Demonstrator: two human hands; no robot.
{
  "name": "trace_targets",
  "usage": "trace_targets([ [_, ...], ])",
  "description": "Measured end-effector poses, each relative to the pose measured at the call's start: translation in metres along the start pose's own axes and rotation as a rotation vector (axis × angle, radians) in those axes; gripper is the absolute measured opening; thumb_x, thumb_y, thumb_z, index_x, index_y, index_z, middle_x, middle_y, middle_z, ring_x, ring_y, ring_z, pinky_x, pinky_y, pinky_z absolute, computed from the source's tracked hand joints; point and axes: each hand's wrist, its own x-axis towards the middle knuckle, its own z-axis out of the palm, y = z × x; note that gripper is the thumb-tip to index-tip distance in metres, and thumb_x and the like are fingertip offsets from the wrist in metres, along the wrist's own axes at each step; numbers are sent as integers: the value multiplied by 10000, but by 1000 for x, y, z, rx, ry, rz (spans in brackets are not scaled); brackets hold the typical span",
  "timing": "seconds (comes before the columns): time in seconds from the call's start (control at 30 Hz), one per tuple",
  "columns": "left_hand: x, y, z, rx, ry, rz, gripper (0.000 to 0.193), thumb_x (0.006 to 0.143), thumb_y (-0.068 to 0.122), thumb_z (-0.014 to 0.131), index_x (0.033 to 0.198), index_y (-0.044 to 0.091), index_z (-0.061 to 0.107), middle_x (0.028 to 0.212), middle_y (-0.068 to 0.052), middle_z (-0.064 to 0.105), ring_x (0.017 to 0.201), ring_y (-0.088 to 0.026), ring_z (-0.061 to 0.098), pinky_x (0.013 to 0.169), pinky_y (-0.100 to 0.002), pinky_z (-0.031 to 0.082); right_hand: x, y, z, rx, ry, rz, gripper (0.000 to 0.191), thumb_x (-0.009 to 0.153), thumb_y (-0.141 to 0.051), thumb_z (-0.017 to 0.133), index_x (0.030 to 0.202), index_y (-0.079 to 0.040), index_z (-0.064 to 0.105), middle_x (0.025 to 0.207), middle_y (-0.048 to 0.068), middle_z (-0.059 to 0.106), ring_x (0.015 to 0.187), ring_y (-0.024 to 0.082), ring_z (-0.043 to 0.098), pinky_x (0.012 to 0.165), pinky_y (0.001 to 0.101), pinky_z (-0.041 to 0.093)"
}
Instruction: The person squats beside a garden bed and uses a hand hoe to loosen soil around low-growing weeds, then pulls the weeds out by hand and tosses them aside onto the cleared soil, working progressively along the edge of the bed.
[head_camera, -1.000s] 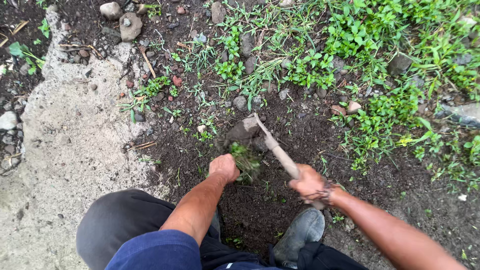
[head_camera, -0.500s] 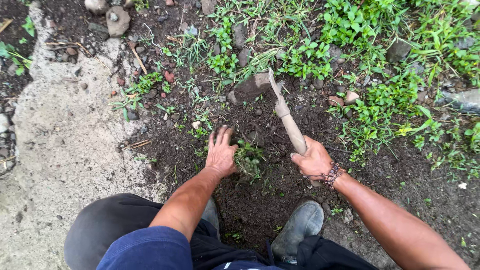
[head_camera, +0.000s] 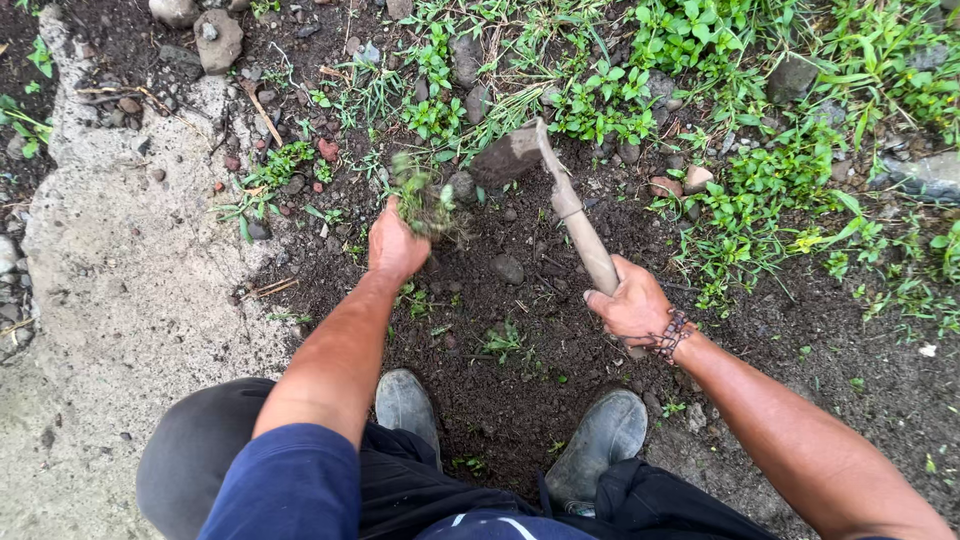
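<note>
I crouch over dark loose soil (head_camera: 520, 400). My left hand (head_camera: 394, 243) is closed around a clump of green weeds (head_camera: 420, 195) with soil on the roots, lifted just above the ground. My right hand (head_camera: 632, 305) grips the wooden handle (head_camera: 585, 235) of a small hoe, a beaded bracelet on its wrist. The hoe's muddy blade (head_camera: 508, 155) rests at the edge of the green plants ahead, a little to the right of the weed clump.
A pale concrete slab (head_camera: 110, 300) lies to the left with stones (head_camera: 218, 40) at its far end. Low green weeds (head_camera: 740, 130) cover the ground ahead and to the right. My two dark rubber boots (head_camera: 600, 440) stand on the soil below my hands.
My left hand closed on a weed clump in the soil and lifted it up and forward. The hoe moved forward, its blade now further ahead among the plants.
</note>
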Motion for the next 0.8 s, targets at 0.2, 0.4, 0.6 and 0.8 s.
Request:
trace_targets([
  [0.2,-71,-19,24,572,-392,323,700,714,-17,667,1380,72,469,1291,-187,566,1062,-321,666,924,-419,579,1,-4,-5,4,12,7,394,850,-87,703,1206,-33,543,616,44,579,427,148,580,365,322,466],
  [0.4,-79,-52,61,794,-336,266,319,966,107,508,1257,43,623,1263,-175,610,1172,-351,632,921,-444,579,-10,-6,3,-168,-27,-2,364,827,-126,702,1145,-23,557,619,62,612,430,168,607,368,340,483],
  [0.6,-77,-53,77,851,-299,245,264,988,150,522,1121,20,710,1236,-166,638,1129,-318,653,911,-422,582,-16,7,28,-248,-234,79,349,830,-139,685,1138,-39,555,640,93,622,438,212,610,372,374,487],
  [0.8,-61,-29,61,-35,-758,-173,202,992,163,578,1077,50,722,1119,-143,725,957,-265,662,884,-374,570,-10,18,21,-343,-290,27,330,823,-161,719,1102,-51,582,643,69,657,460,181,646,407,340,526],
])
